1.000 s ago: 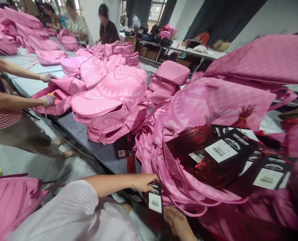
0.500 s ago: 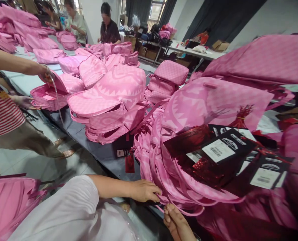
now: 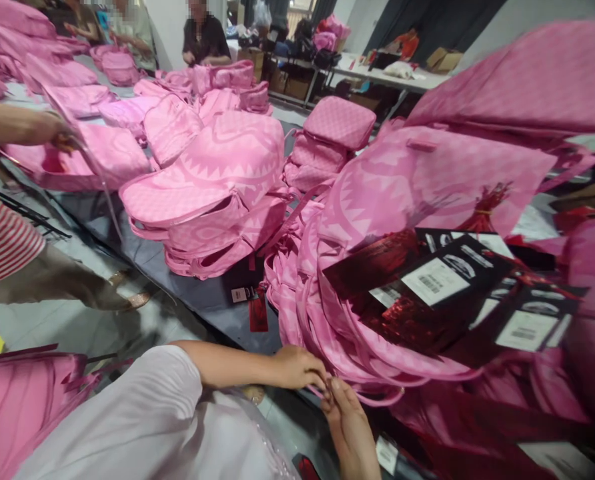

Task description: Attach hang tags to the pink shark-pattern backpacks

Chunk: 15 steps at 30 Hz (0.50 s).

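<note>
My left hand [image 3: 297, 368] reaches in from the left, its fingers curled and pinched beside the lower edge of a stack of pink backpacks [image 3: 357, 207]. My right hand [image 3: 350, 423] comes up from below, thumb and fingers pressed together, and its fingertips meet those of the left. Whatever is pinched between them is too small to make out. A thin pink strap [image 3: 385, 400] loops out of the stack just right of the fingertips. On the stack lie black and dark red hang tags [image 3: 457, 280] with white barcode labels and red strings.
Another pile of pink backpacks [image 3: 207, 200] stands left on the grey-covered table [image 3: 187, 293], with a loose red tag [image 3: 258, 313] near it. A co-worker in a striped shirt [image 3: 7, 240] handles a pink bag at far left. More pink bags [image 3: 22, 407] sit low at left.
My right hand has moved up and left, so its fingertips now meet the left hand's. A white label shows below it. The co-worker's open bag has shifted left.
</note>
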Tool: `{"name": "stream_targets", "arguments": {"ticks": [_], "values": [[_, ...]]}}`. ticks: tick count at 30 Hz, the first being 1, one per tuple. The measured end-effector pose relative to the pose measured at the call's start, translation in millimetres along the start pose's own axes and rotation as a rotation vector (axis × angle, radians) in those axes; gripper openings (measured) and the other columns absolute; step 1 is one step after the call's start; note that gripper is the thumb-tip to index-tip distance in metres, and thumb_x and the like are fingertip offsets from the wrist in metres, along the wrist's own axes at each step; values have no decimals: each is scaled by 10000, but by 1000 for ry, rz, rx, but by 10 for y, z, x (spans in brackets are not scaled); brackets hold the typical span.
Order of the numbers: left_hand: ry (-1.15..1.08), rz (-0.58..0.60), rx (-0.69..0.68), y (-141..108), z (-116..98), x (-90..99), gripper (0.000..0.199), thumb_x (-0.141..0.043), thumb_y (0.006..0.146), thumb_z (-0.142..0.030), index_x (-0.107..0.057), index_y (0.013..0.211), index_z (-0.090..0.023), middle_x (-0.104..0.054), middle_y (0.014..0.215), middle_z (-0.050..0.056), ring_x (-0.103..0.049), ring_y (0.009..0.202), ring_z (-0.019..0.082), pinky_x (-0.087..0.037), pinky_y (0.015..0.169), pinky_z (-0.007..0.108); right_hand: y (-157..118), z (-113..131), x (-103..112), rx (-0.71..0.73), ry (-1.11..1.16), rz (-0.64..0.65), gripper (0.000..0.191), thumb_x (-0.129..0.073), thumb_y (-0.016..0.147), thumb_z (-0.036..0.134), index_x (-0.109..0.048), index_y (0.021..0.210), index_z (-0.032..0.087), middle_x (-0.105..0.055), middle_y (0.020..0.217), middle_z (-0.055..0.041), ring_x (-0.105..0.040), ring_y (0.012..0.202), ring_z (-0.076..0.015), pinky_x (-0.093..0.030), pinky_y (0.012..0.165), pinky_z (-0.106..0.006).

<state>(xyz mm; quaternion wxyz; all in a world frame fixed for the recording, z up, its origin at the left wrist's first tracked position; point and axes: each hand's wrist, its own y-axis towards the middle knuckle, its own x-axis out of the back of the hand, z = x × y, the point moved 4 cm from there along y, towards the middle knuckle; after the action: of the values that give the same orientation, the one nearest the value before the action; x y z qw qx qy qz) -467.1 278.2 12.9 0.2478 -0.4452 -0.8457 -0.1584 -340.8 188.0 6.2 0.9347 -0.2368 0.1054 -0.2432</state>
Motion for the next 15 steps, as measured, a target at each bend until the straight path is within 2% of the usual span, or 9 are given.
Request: {"name": "stream_targets", "arguments": {"ticks": [3, 5, 9, 15], "values": [[-186, -20, 195, -101, 3, 50, 159, -636, 893, -305, -760, 944, -220, -772, 923, -10, -687, 855, 113, -448, 751, 180, -106, 6, -152, 63, 27, -166, 412, -814, 589, 512, -634, 790, 200, -598, 678, 16, -524, 592, -126, -417, 527, -248], [-216, -46, 265, -152, 14, 104, 161, -622, 888, -271, -771, 927, -227, -772, 917, -11, -685, 844, 119, -451, 763, 187, -135, 22, -250, 145, -32, -242, 426, -781, 617, 535, -627, 785, 174, -561, 642, 32, -468, 562, -100, -361, 512, -228], [-197, -20, 283, -177, 34, 133, 177, -607, 877, -263, -777, 911, -229, -769, 924, -3, -671, 840, 128, -439, 770, 198, -121, -24, -329, 165, -73, -293, 439, -724, 666, 568, -610, 787, 161, -514, 594, 52, -407, 526, -80, -314, 493, -210], [-201, 3, 309, -190, 8, 72, 195, -582, 872, -254, -767, 854, -194, -739, 794, -3, -627, 745, 121, -400, 704, 202, -146, -67, -327, 258, -126, -278, 412, -680, 727, 566, -606, 780, 164, -572, 662, 21, -480, 603, -106, -408, 583, -241]]}}
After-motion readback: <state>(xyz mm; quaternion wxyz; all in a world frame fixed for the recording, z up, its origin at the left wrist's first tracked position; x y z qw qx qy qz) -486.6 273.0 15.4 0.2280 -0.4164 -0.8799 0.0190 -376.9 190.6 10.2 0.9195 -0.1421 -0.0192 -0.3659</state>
